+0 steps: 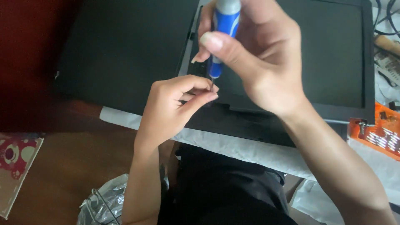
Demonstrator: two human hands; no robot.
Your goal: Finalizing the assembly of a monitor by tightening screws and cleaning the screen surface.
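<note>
right hand [266, 62]: blue screwdriver [223, 31] is gripped upright, above the black panel [333, 54] | left hand [175, 106]: fingers are pinched narrow at the screwdriver's tip, just over the panel's near edge

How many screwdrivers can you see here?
1. The blue-handled screwdriver is gripped upright in the right hand, its tip pinched by the left hand over the black laptop. More bits may sit in the orange case.
</note>
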